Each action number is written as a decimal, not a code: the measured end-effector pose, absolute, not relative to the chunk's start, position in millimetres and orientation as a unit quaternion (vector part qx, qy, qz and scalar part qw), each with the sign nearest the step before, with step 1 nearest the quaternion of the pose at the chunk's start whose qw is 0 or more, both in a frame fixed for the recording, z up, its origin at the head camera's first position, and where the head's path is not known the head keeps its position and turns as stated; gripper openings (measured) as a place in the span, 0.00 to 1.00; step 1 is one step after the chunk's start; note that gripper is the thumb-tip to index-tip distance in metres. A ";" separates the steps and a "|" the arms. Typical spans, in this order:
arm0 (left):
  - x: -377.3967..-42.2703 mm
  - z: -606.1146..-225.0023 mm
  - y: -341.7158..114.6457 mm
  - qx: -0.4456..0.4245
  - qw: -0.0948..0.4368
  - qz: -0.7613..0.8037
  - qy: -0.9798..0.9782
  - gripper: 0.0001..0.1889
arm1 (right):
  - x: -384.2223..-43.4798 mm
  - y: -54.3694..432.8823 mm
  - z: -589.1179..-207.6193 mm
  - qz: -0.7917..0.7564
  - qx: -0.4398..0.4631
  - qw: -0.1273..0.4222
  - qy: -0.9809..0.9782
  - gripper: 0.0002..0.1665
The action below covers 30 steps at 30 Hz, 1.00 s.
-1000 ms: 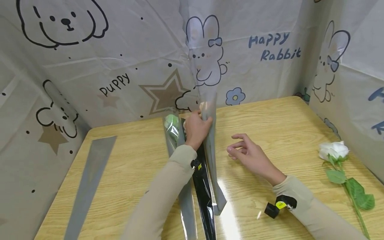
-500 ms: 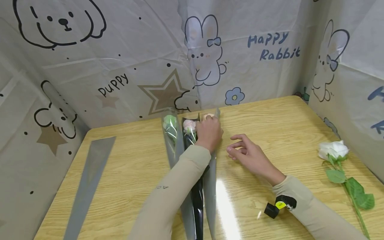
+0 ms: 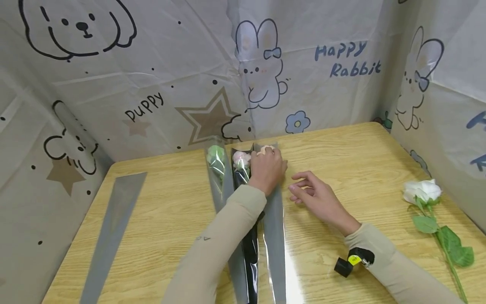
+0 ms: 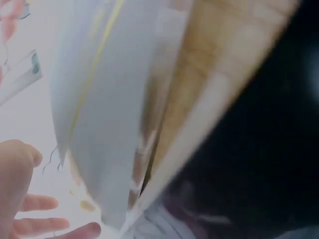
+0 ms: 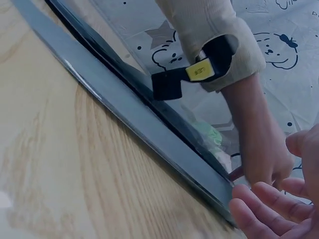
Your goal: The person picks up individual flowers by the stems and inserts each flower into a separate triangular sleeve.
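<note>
In the head view, my left hand [image 3: 268, 169] is over the top of a grey sleeve [image 3: 275, 249], touching it at a peach rose [image 3: 267, 149] that the fingers partly cover. The left wrist view shows that hand's fingers [image 4: 42, 225] spread, with the thumb apart. To the left lie a pink rose [image 3: 241, 159] in a black sleeve [image 3: 250, 249] and a green rose [image 3: 216, 156] in a clear-fronted grey sleeve [image 3: 236, 270]. My right hand [image 3: 317, 198] stays just right of these, fingers loosely bent, holding nothing.
A flat grey sleeve [image 3: 114, 232] lies at the table's left. One unwrapped white rose [image 3: 423, 192] with stem and leaves lies at the right edge. Patterned cloth [image 3: 190, 63] walls the wooden table [image 3: 341, 152] at the back and sides.
The left hand has brought the sleeve with the peach rose down onto the table beside the black one, and its fingers have loosened. The sleeve's lower end has swung right. The right hand hardly moved.
</note>
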<state>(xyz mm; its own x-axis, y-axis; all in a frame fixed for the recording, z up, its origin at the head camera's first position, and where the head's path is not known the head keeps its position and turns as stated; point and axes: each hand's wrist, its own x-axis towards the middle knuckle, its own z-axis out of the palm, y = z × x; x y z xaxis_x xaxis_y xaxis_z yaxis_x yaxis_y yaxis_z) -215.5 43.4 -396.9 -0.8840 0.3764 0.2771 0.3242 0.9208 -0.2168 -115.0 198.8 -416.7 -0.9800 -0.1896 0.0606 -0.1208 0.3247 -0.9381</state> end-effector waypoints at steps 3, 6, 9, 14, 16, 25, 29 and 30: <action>-216.8 -390.5 33.2 -0.191 0.178 0.050 -0.964 0.22 | -114.4 197.9 -420.1 -0.573 -0.091 0.026 0.814 0.30; -220.4 -383.6 19.0 -0.193 0.201 0.031 -0.960 0.20 | -114.7 198.3 -424.5 -0.571 -0.084 0.024 0.816 0.29; -225.5 -377.5 1.3 -0.190 0.231 0.016 -0.954 0.19 | -116.1 200.7 -429.3 -0.570 -0.077 0.024 0.817 0.26; -234.1 -366.1 -36.1 -0.184 0.279 -0.007 -0.943 0.16 | -117.8 206.5 -434.0 -0.566 -0.081 0.010 0.820 0.23; -236.5 -360.3 -54.5 -0.172 0.280 -0.008 -0.944 0.17 | -118.6 208.3 -435.3 -0.564 -0.081 0.006 0.822 0.22; -236.4 -351.8 -158.7 -0.092 0.280 -0.022 -0.955 0.17 | -120.0 205.1 -441.8 -0.556 -0.086 -0.002 0.827 0.22; -229.9 -358.5 -198.5 -0.064 0.299 -0.041 -0.951 0.17 | -119.1 201.8 -441.2 -0.552 -0.090 -0.004 0.829 0.20; -228.0 -361.1 -207.3 -0.056 0.299 -0.042 -0.952 0.18 | -119.2 200.7 -440.9 -0.552 -0.092 -0.005 0.829 0.20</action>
<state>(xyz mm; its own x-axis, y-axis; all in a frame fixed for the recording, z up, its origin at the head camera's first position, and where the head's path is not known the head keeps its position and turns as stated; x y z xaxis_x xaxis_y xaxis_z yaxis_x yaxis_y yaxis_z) -228.0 -207.3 -361.1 -0.8149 0.0818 0.5739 0.1321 0.9902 0.0464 -119.2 200.7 -440.9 -0.9832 -0.1468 0.1087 -0.1569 0.3742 -0.9140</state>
